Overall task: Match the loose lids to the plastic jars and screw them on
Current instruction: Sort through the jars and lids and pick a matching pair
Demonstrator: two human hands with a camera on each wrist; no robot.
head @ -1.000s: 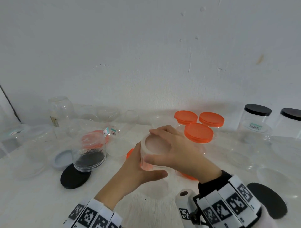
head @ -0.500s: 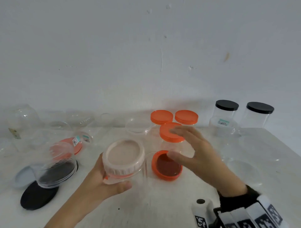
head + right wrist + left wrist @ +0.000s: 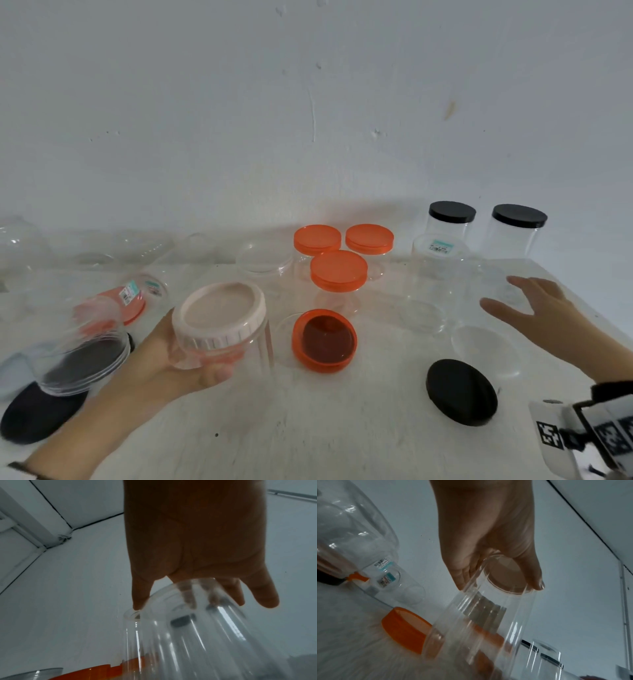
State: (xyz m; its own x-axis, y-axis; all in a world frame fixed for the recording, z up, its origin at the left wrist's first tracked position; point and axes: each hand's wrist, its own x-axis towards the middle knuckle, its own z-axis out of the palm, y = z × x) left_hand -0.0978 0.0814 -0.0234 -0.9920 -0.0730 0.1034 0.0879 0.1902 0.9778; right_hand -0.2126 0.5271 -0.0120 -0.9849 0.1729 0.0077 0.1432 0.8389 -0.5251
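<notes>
My left hand grips a clear ribbed jar capped with a pale pink lid, held tilted just above the table at centre left. In the left wrist view the fingers wrap the jar near its top. My right hand hovers with fingers spread at the right, over an open clear jar; whether it touches the jar I cannot tell. An upturned orange lid lies beside the held jar, and a loose black lid lies near the front right.
Three orange-lidded jars stand at the back centre and two black-lidded jars at the back right. Several open clear jars crowd the right side. At the left, a clear jar lies tipped above another black lid.
My right hand came off the pink lid and swung away to the right, fingers spread. The left hand kept the capped jar and shifted it left and lower.
</notes>
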